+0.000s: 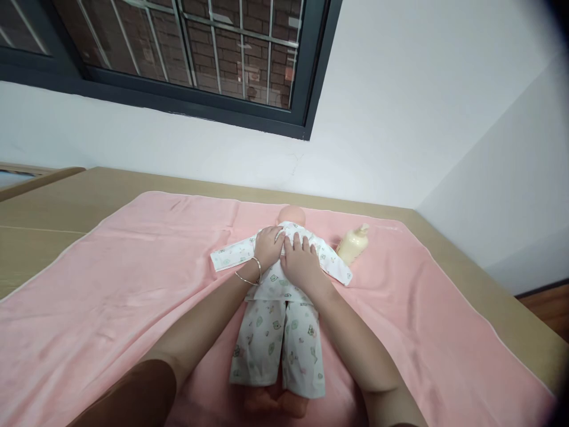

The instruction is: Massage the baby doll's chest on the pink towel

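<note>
A baby doll [291, 216] lies stretched out with its head toward the wall and its bare feet toward me. It wears a white printed top [275, 283] and matching trousers [260, 341], its sleeves spread to both sides. My left hand [268, 246], with a thin bangle at the wrist, rests on the upper left of the top. Beside it my right hand [302, 264] lies flat on the top's upper right, fingers spread. Both hands are open and touch the cloth. A pale yellow bottle [353, 243] lies just beyond the doll's right-hand sleeve.
Under the doll a pink blanket [146, 267] covers most of a wooden surface [448, 246], with some creases. A white wall [377, 118] rises behind it. At the upper left is a dark-framed window [284, 121] with metal bars outside.
</note>
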A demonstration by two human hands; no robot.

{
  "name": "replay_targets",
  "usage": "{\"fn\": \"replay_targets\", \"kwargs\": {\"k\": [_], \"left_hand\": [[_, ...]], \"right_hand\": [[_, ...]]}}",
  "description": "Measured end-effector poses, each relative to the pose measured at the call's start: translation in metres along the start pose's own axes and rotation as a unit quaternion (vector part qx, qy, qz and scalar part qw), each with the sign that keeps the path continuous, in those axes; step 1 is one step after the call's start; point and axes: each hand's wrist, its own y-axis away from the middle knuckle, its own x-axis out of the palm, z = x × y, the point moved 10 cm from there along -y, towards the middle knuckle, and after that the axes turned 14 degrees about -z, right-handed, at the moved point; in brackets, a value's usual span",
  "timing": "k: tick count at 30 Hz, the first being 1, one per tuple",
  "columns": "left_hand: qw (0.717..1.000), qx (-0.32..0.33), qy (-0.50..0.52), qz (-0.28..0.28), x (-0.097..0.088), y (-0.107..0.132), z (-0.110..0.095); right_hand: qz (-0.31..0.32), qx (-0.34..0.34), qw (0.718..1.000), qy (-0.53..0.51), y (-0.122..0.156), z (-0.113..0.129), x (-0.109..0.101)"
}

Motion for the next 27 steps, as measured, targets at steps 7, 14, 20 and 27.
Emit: {"fn": "replay_targets", "kwargs": {"k": [7,14,20,27], "left_hand": [[1.0,0.002,-0.02,0.022,0.002,-0.004,-0.001],[0.993,0.007,-0.063,0.102,0.0,0.001,-0.029],[0.947,-0.089,0.103,0.289,-0.001,0.045,-0.087],[0.569,-0.458,0.57,0.376,0.023,0.06,-0.161]], "right_hand": [[0.117,-0.124,0.984,-0.055,0.029,0.015,-0.035],[0.082,-0.103,0.97,-0.206,0.042,-0.029,-0.124],[0.02,0.1,0.977,-0.186,0.043,-0.12,-0.155],[0.004,0.13,0.967,-0.22,0.033,-0.147,-0.14]]}}
